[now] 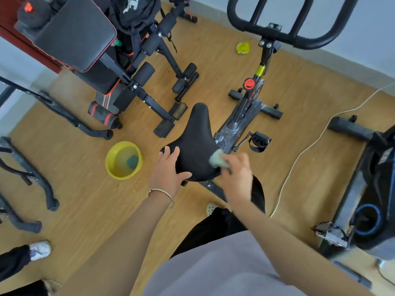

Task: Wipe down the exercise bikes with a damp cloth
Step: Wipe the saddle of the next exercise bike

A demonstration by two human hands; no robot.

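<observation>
Wooden floor (213, 60) fills the frame, with a yellow basin (124, 160) of water left of centre. My left hand (168, 171) lies flat, fingers spread, on the black saddle (195, 144) at centre. Just right, my blurred right hand (237, 174) pinches the pale cloth (218, 160) against the saddle's right edge.

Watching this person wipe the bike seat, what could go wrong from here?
The yellow basin of water sits on the wooden floor close to the person's left; a step sideways could tip it. The white cable trails across the floor on the other side, a possible trip. The cloth in the right hand might drip onto the bike frame below the saddle, which the left hand steadies.
</observation>
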